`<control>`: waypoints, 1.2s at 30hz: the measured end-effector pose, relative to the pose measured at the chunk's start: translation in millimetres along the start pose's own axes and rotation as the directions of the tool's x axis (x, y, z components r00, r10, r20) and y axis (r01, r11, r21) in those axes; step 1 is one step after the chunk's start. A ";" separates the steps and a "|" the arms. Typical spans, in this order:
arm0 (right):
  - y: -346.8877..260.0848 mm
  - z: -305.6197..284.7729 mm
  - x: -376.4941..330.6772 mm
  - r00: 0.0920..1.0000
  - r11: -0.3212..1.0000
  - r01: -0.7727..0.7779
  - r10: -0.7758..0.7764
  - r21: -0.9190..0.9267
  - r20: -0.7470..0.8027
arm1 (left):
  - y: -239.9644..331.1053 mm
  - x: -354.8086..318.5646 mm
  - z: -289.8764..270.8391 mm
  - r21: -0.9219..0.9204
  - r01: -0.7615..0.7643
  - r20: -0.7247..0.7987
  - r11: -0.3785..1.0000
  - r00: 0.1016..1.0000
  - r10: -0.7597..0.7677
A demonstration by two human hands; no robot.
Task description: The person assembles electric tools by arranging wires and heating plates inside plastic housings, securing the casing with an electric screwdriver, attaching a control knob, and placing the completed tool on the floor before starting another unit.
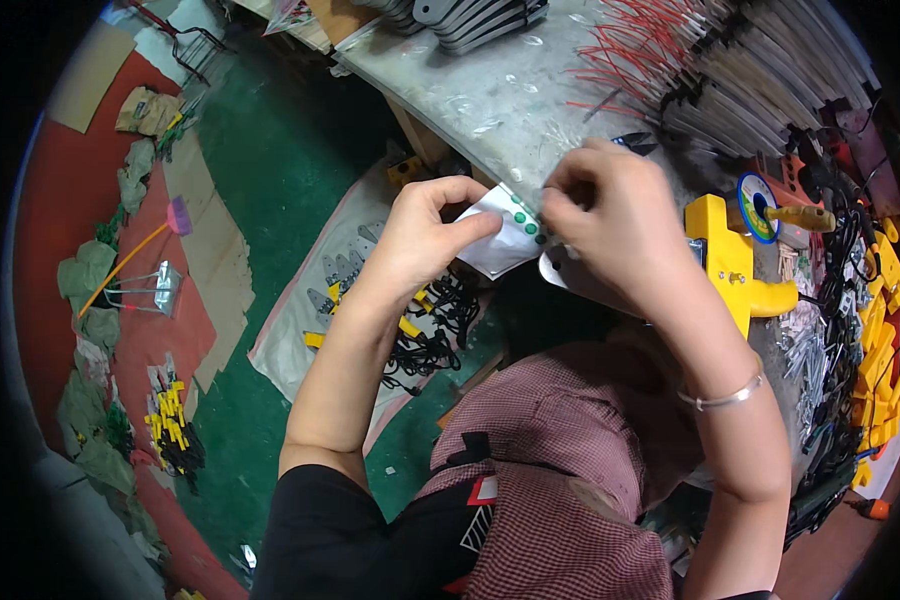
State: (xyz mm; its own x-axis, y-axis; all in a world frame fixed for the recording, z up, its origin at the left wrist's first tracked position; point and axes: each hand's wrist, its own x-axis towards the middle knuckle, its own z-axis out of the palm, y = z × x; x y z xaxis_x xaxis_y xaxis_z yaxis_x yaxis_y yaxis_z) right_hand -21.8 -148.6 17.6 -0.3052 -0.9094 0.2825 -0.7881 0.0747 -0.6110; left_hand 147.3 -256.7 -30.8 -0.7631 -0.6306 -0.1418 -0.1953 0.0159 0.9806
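Hands meet at the near edge of a grey bench (490, 90), both busy with a small white sheet of green round stickers (500, 235). The left hand (425, 235) has its grip clamped on the sheet, thumb and fingers pinching the left side and holding it in the air just off the bench edge. The right hand (600, 215) is bent over the sheet's right end, its fingertips (550, 205) drawn together at the row of green dots; whether a sticker is caught between them cannot be told. Under that hand a flat metal plate (560, 272) shows at the bench edge, mostly hidden. A thin silver bracelet (725, 397) circles the right wrist.

Just right of the right hand stands a yellow plastic part (725, 255), and beyond it a tool with a wooden handle (800, 213) lies across a round spool. Red wires (640, 55) fan out at the far side of the bench beside rows of dark metal pieces (760, 90). More yellow parts (885, 330) are heaped at the far right. On the green floor (270, 150) to the left, a pale sheet (300, 330) carries black cables with yellow plugs (430, 320), and a broom with an orange handle (135, 255) lies well apart. The person's lap, in checked red cloth (560, 480), fills the lower middle.
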 end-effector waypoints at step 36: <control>105.1 -195.5 -223.1 0.898 0.900 -0.404 0.356 -0.163 -0.259 | 89.9 -3.3 185.6 0.563 -0.804 0.642 0.191 0.572 0.511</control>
State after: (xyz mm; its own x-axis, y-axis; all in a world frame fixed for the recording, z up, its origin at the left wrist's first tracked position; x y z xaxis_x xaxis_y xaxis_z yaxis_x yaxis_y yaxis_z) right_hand -141.1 142.1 34.9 -0.6929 -0.6843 0.2274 -0.6732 0.5010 -0.5439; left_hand 18.0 -109.1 32.7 -0.9316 0.1462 0.3327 0.2292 0.9469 0.2256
